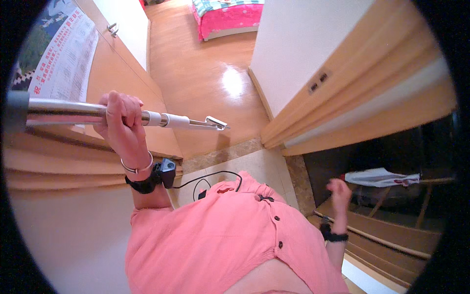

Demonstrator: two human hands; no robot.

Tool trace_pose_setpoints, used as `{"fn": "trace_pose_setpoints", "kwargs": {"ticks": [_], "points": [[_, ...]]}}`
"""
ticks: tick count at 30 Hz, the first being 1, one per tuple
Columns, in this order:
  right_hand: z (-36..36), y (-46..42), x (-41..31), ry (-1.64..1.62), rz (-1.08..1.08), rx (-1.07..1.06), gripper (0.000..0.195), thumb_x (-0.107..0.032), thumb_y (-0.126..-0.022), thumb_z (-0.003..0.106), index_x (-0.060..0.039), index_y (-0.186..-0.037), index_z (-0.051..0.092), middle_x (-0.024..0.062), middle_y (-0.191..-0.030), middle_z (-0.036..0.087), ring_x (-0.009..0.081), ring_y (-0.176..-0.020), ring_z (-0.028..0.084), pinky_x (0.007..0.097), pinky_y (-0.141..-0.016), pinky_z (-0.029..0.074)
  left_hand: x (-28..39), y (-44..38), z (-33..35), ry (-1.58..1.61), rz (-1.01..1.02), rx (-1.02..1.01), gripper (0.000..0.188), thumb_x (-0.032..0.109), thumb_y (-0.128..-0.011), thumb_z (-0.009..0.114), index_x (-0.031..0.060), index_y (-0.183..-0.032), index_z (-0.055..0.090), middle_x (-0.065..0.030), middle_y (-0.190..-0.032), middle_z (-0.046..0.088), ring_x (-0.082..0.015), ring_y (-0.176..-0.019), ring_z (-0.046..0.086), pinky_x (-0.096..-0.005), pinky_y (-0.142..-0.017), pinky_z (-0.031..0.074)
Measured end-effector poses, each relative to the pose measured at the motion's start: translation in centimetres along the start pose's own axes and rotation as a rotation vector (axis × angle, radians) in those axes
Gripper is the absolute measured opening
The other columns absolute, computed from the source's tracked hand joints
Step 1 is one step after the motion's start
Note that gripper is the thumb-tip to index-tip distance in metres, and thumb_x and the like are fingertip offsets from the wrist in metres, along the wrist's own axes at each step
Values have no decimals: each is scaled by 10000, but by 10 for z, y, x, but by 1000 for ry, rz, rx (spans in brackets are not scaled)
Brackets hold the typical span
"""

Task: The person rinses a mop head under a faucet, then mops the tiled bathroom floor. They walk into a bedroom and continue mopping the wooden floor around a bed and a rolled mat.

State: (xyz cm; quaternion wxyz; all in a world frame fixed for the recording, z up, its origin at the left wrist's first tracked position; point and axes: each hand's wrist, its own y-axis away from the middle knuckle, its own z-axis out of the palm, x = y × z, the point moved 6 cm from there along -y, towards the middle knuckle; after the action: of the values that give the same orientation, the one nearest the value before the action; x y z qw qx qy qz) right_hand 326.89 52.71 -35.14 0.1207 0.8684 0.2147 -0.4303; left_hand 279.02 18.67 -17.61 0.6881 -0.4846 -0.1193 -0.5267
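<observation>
My left hand [123, 121] is closed around a shiny metal pole [68, 108], probably a mop handle. A dark grey grip [16, 110] covers its near end at the far left. White plastic collars [176, 120] sit on the pole beyond my fist. At its far end is a white and metal fitting [216, 123], above the wood floor near the doorway. My right hand [340, 191] hangs at my right side, blurred, its fingers partly curled. Nothing shows in it. Beside it is a dark glassy panel [330, 165] with a white cloth-like shape [382, 177].
A wooden door [121, 77] with a metal handle [114, 30] and printed poster [66, 58] stands at left. The door frame [330, 81] is at right. A stone threshold [238, 150] crosses the doorway. Beyond lies a bed with a pink cover [231, 20]. A black cable [220, 172] loops from my left wrist device [168, 171].
</observation>
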Motion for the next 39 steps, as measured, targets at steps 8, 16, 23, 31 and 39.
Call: {"fn": "trace_pose_setpoints", "kwargs": {"ticks": [8,16,23,31,39], "points": [[253,-125,-168,234,-671,-567,410,-206,-813,699,-31,-1160,572,152,-1077,648,283,-950,643,358,-819,516,-36,-14,17,-63,-18,-90,335,149,-913,519,142,-638,328,44,-514,264,-74,-455,242,-263,-527,268],[387,-122,-315,-50,-1185,-555,560,-245,-712,749,-91,-1192,506,128,-1107,593,316,-1144,523,559,-1022,320,-32,-39,29,-70,66,-109,367,226,-981,452,129,-642,350,25,-487,337,-96,-410,302,-298,-534,346],[471,-237,-345,-106,-1167,-888,315,-176,-708,726,-86,-939,533,134,-796,640,352,-785,642,456,-669,513,-106,-130,44,-147,-26,-134,307,203,-922,553,103,-665,420,-20,-531,449,-145,-447,426,-334,-568,411],[524,-408,-378,173,-1068,-1010,282,-240,-685,722,-102,-891,588,131,-737,654,351,-718,641,456,-629,504,-202,-237,73,-113,-212,-315,371,325,-757,774,46,-780,531,-134,-666,621,-344,-691,650,-437,-680,519],[555,-630,-399,327,-879,-958,201,-238,-696,653,-118,-856,661,139,-831,677,342,-831,649,454,-727,506,-337,-415,148,67,-41,-942,359,325,-766,782,47,-670,576,-100,-671,660,-258,-641,683,-322,-603,562]]}}
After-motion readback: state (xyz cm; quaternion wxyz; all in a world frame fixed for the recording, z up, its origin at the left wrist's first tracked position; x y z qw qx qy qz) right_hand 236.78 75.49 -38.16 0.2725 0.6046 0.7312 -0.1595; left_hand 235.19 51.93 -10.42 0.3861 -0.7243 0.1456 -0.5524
